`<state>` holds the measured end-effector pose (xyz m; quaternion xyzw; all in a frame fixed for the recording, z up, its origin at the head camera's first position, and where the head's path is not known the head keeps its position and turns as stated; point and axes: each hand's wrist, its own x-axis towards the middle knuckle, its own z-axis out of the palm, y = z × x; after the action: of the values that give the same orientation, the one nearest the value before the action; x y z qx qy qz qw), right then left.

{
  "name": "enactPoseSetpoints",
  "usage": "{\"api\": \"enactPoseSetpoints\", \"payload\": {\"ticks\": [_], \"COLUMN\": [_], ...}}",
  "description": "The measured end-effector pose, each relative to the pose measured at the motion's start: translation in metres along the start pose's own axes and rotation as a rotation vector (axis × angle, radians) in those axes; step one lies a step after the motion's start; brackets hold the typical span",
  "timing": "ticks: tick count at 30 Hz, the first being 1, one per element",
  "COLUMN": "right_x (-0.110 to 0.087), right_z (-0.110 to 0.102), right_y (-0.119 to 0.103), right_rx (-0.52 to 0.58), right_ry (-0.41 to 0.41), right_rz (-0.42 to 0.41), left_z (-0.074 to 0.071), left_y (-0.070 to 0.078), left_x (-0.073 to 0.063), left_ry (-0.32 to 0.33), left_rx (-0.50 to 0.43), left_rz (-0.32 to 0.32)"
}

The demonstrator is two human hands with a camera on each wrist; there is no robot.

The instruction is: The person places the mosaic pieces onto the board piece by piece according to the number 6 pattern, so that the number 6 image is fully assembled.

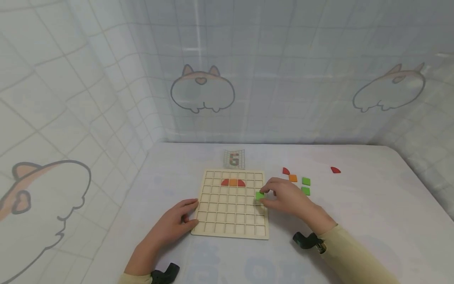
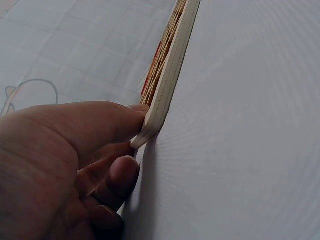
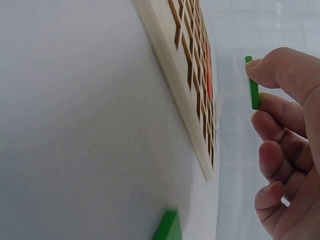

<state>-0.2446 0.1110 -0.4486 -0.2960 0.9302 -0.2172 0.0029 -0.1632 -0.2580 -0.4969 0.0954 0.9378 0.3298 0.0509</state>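
My right hand pinches a small green square tile between thumb and fingers, over the right side of a pale wooden grid board. In the right wrist view, the green tile appears edge-on, raised above the board's level. My left hand rests at the board's left edge, with thumb and fingertips touching it. The left wrist view shows the thumb against the board's corner. A row of an orange square between two red quarter-round tiles lies in the board's upper cells.
Right of the board lie two green tiles, an orange tile, a red quarter-round tile and another red one farther right. A small patterned card sits behind the board. Tile-patterned walls enclose the table.
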Motion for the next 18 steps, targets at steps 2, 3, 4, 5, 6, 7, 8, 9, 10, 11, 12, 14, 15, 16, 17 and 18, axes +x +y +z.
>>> {"api": "enactPoseSetpoints", "payload": {"ticks": [2, 3, 4, 5, 6, 7, 8, 9, 10, 11, 12, 14, 15, 16, 17, 18], "right_x": [0.006, 0.009, 0.013, 0.016, 0.019, 0.022, 0.025, 0.028, 0.031, 0.034, 0.036, 0.041, 0.044, 0.046, 0.048, 0.050], "right_z": [0.003, 0.005, 0.006, 0.008, 0.009, 0.010, 0.011, 0.012, 0.014, 0.015, 0.017, 0.020, 0.022, 0.024, 0.026, 0.028], "right_y": [-0.003, -0.005, -0.007, -0.009, -0.012, -0.014, -0.016, -0.019, -0.021, -0.024, -0.025, -0.029, -0.031, -0.032, -0.034, -0.035], "right_rx": [0.016, 0.023, 0.030, 0.039, 0.046, 0.051, 0.054, 0.056, 0.055, 0.053, 0.048, 0.036, 0.030, 0.027, 0.025, 0.027], "right_ry": [-0.002, -0.004, -0.007, -0.009, -0.012, -0.015, -0.020, -0.025, -0.031, -0.038, -0.045, -0.055, -0.057, -0.056, -0.055, -0.053], "right_rz": [-0.020, -0.028, -0.036, -0.045, -0.054, -0.063, -0.070, -0.079, -0.085, -0.091, -0.098, -0.107, -0.109, -0.113, -0.114, -0.116], "left_z": [0.000, 0.000, 0.000, 0.000, 0.000, 0.000, -0.001, -0.001, -0.001, -0.001, 0.000, 0.000, 0.000, 0.001, 0.001, 0.002], "left_y": [0.000, -0.001, -0.001, -0.002, -0.002, -0.002, -0.003, -0.003, -0.003, -0.003, -0.003, -0.002, -0.002, -0.002, -0.002, -0.002], "left_x": [0.000, 0.000, 0.000, 0.000, 0.000, 0.000, 0.001, 0.001, 0.001, 0.001, 0.001, 0.001, 0.001, 0.001, 0.000, 0.000], "left_ry": [-0.002, -0.003, -0.002, -0.001, 0.000, 0.001, 0.002, 0.002, 0.000, -0.002, -0.005, -0.010, -0.010, -0.011, -0.010, -0.009], "left_rx": [0.000, 0.001, 0.003, 0.008, 0.010, 0.013, 0.014, 0.013, 0.013, 0.010, 0.006, 0.000, -0.003, -0.003, -0.004, -0.006], "left_rz": [0.001, 0.005, 0.010, 0.015, 0.021, 0.026, 0.030, 0.033, 0.032, 0.029, 0.025, 0.017, 0.012, 0.007, 0.003, -0.001]}}
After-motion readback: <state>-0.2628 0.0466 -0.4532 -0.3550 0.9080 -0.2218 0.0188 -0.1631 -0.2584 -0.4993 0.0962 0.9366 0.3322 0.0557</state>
